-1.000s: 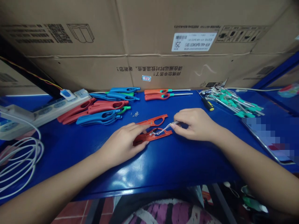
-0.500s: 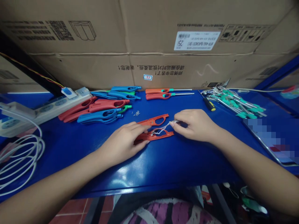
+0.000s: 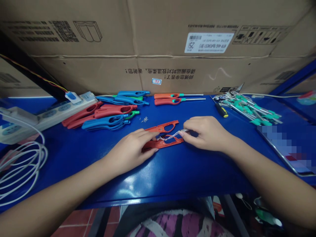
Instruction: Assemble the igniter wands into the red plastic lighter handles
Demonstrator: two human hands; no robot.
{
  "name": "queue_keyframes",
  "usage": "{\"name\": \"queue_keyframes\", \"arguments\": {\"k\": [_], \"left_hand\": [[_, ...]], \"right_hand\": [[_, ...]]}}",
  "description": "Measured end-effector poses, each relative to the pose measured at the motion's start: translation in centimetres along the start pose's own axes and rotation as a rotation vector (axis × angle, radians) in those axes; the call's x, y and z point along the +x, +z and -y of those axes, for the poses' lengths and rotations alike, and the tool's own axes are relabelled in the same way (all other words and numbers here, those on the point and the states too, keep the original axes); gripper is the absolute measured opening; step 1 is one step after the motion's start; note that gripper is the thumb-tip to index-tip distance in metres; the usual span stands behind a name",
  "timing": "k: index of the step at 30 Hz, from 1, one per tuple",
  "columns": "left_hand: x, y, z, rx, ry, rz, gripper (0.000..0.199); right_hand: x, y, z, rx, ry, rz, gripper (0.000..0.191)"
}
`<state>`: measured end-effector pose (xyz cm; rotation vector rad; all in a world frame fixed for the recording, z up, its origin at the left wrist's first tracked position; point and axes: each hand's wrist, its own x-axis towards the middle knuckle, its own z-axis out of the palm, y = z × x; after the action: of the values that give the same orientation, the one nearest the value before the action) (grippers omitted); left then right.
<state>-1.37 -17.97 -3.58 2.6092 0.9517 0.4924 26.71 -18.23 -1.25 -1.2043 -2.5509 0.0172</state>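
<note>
While the left hand reaches in low over the glossy blue tabletop, its thumb and fingers close around the rear end of a red-orange plastic half-shell with an oval loop. Just beyond those fingers lies a matching second half-shell, its rear end partly hidden by them. To the right of both shells, the right hand pinches a slim silvery metal piece between thumb and forefinger, most of it covered by the grip. Thin white wires run from these fingertips leftward into the nearer shell, close to the left fingertips. Past the left fingers lie small silvery screw-like bits, with red and blue plastic handles piled farther left. Beyond the right fingers lie a black-and-yellow screwdriver and, to its right, a heap of silver rods with turquoise plastic parts.
</note>
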Motion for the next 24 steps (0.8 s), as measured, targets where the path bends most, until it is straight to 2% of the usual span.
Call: {"name": "queue_keyframes", "arguments": {"k": [5,12,18,24], "left_hand": [[-0.03,-0.09,-0.05,0.010,0.009,-0.002,0.041],[-0.06,0.00,0.04,0.015,0.018,-0.007,0.043],[0.01,0.04,0.07,0.006,0.006,0.000,0.043],[0.01,0.00,0.12,0.002,0.017,0.000,0.045]], "right_hand": [[0.04,-0.10,0.00,-0.004,0.010,0.029,0.038],[-0.07,-0.30,-0.29,0.014,0.004,0.191,0.040],[-0.19,-0.74,-0.32,0.012,-0.050,0.060,0.038],[-0.20,-0.94,-0.22,0.004,-0.067,0.049,0.039]]}}
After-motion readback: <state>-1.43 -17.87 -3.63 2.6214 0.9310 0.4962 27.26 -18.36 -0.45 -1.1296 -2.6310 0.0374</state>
